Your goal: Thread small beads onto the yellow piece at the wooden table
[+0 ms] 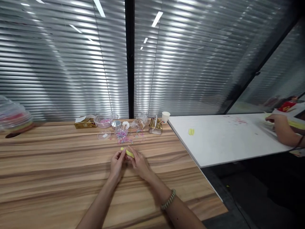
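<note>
a person's left hand and right hand are meeting above the near-middle part of the wooden tabletop, and a soft-looking yellow strip is lying between them. the left fingers are pinching it close to its far-left end, whose tip is poking out beyond them; the right fingers are curling over its right part, apparently pinching there too, though the right thumb is hiding from view.

just beyond the hands, small coloured pieces are lying loose, and a clear bag holding more of them is sitting slightly to the left. a clear lid is resting flat left of the bag, a round clear bowl is standing farther off, and an open gold box is standing to the right, near a paper cup.

as a judgement, uneven pressure from the two hands could be thinning or tearing the strip if it is as soft as it is looking. a slip of the pinch could be dropping it onto the tabletop, and with the loose pieces lying so near, a forward drift of the hands could be sticking some to it or scattering them farther
</note>
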`<state>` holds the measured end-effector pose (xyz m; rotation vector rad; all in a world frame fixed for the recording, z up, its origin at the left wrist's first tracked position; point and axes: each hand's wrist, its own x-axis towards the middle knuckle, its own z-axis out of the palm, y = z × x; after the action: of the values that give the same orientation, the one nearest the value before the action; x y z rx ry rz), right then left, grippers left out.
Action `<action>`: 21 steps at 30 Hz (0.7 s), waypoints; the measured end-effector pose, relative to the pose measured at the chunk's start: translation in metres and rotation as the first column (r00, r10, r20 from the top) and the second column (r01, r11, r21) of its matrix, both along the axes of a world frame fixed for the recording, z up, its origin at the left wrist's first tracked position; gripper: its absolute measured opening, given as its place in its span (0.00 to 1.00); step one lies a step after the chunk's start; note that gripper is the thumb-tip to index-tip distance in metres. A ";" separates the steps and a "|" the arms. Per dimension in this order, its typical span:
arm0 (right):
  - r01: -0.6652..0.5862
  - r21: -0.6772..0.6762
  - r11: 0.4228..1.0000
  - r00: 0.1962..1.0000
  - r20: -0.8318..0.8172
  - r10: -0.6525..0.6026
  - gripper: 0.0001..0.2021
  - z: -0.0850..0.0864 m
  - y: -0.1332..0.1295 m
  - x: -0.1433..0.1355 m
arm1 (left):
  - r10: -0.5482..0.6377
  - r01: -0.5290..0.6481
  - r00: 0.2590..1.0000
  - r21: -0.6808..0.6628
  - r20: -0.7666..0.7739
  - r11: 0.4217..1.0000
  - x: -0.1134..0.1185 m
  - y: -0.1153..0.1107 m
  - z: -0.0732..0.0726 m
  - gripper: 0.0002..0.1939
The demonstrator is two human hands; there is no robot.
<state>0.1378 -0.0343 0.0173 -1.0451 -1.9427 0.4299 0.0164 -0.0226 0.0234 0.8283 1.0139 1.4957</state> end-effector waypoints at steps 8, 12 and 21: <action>-0.201 -0.409 0.890 0.621 -0.756 -0.207 0.16 0.000 0.011 -0.006 | -0.106 0.117 0.981 -0.060 0.163 0.991 -0.002 -0.001 0.006 0.15; -0.351 -0.496 0.794 0.397 -0.847 -0.353 0.17 0.008 0.012 -0.003 | -0.196 0.201 0.977 -0.064 0.078 0.977 0.000 -0.004 0.003 0.15; -0.478 -0.522 0.707 0.382 -0.848 -0.367 0.18 0.000 0.014 -0.002 | -0.317 0.314 0.945 -0.050 -0.076 0.948 0.004 -0.007 0.002 0.15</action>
<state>0.1357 -0.0207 0.0176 -0.8158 -0.6671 1.5701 0.0203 -0.0292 0.0250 0.9831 0.9163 1.1742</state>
